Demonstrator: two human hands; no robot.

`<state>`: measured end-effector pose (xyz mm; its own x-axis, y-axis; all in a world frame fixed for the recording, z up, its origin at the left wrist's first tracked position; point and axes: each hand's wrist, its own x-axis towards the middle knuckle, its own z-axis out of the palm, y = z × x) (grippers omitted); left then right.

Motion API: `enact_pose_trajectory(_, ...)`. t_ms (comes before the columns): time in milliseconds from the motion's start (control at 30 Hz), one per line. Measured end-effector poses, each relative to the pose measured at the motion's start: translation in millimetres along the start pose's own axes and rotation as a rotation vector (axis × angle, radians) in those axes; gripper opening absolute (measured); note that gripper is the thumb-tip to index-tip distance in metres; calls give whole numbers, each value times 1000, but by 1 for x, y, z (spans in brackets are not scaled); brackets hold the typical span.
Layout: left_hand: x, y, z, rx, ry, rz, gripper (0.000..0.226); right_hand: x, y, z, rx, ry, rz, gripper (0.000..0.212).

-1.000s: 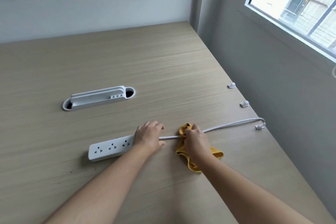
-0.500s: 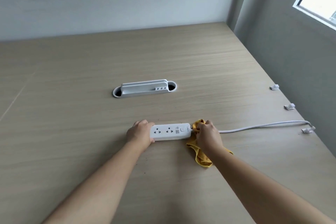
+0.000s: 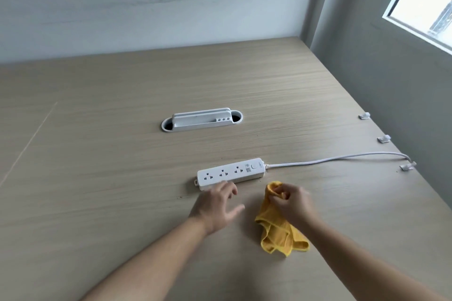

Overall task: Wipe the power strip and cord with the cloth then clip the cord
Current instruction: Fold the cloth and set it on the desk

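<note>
Lying just beyond both hands, power strip (image 3: 231, 173); right hand (image 3: 292, 204) clutching cloth (image 3: 281, 234).

You have one view only, from the camera on your head, so nothing is shared with a second view. It looks forward and steeply down across the counter (image 3: 122, 154), toward the far wall (image 3: 146, 7) and the room's right corner. Its wide angle bends the edges. Your forearms enter from the bottom edge, close to the lens; the window (image 3: 428, 7) sits at upper right.
</note>
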<state>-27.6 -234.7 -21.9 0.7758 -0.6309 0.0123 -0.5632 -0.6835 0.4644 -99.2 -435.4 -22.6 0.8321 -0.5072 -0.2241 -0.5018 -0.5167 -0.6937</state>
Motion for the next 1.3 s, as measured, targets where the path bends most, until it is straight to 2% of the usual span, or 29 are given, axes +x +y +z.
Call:
enact_pose_trajectory(133,-29,21,19,-116,-287,-90,66,-27,-2,19,2,-230,-58,32)
enact_pose_trajectory(233,-29,29,28,-54,-345,-121,63,-48,10,14,-156,-160,-257,32)
enact_pose_trajectory(333,-25,32,31,-30,-310,-177,42,-67,31,10,-343,-208,-431,33)
enact_pose_trajectory(400,-23,34,30,-15,-281,-186,23,-72,40,11,-420,-262,-427,36)
enact_pose_trajectory(467,-24,35,27,-16,-255,-204,15,-72,41,12,-456,-258,-414,27)
enact_pose_trajectory(600,-24,40,14,-94,-163,-222,15,-67,33,4,-377,-256,-345,15)
enact_pose_trajectory(733,-14,48,-9,-160,-26,-184,7,-60,14,-6,-88,-279,-191,32)
enact_pose_trajectory(833,-6,59,-26,-210,5,-150,1,-62,-4,-7,13,-284,-196,46)
enact_pose_trajectory(900,-2,64,-35,-238,18,-154,2,-64,-14,-5,-9,-259,-219,40)
enact_pose_trajectory(1000,2,69,-45,-270,31,-167,8,-62,-23,-8,-6,-174,-218,12)
enact_pose_trajectory(1033,3,71,-47,-269,33,-162,10,-60,-24,-10,30,-173,-213,9)
enact_pose_trajectory(1100,6,75,-52,-270,37,-142,12,-60,-28,-16,135,-239,-202,11)
enact_pose_trajectory(1200,11,82,-60,-279,12,-121,11,-64,-37,-20,151,-297,-200,38)
enact_pose_trajectory(1233,13,84,-64,-279,3,-117,10,-64,-40,-19,108,-262,-215,38)
enact_pose_trajectory(1300,17,86,-71,-268,-13,-107,8,-64,-45,-20,43,-178,-256,18)
